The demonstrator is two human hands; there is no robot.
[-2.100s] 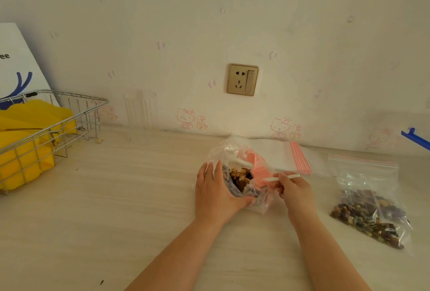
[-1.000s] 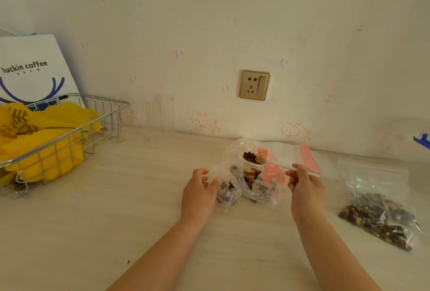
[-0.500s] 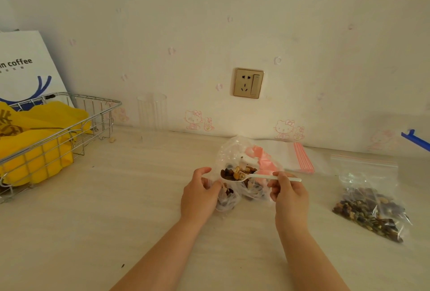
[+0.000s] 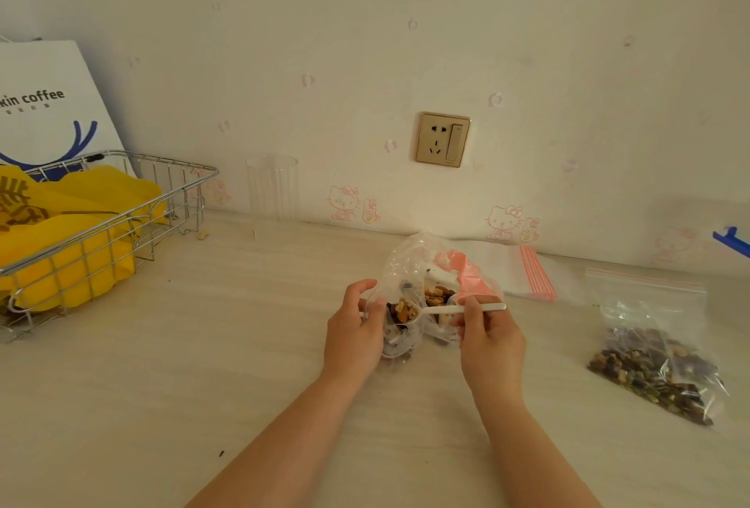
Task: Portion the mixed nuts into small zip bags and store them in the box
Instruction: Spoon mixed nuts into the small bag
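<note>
Both hands work at the middle of the tabletop (image 4: 162, 385). For the left hand (image 4: 355, 331), the grip is a pinch: thumb and curled fingers hold the rim of a small zip bag (image 4: 399, 341), keeping its mouth open; a few dark nuts already lie at its bottom. For the right hand (image 4: 489, 339), the grip is clamped on the handle of a white plastic spoon (image 4: 450, 309), which lies nearly level with its bowl pointing left. The bowl carries a heap of mixed nuts (image 4: 401, 310) and sits right over the mouth of the small bag.

Just behind the two hands stands the larger supply bag (image 4: 422, 264), clear plastic with a pink part, open at the top and with more nuts showing inside. Touching its far right side, a flat stack of unused zip bags (image 4: 527, 272) with red strips lies against the wall. Well apart to the right, a filled zip bag (image 4: 653, 357) lies flat on the tabletop, its nuts gathered at the near end.

At the far left a wire basket (image 4: 121, 219) holds yellow packaging (image 4: 69, 239), and a white paper coffee bag (image 4: 44, 101) stands behind it. A clear ribbed cup (image 4: 272, 186) stands by the wall, and a gold socket plate (image 4: 443, 139) is on the wall above. A blue object (image 4: 732, 241) pokes in at the right edge.
</note>
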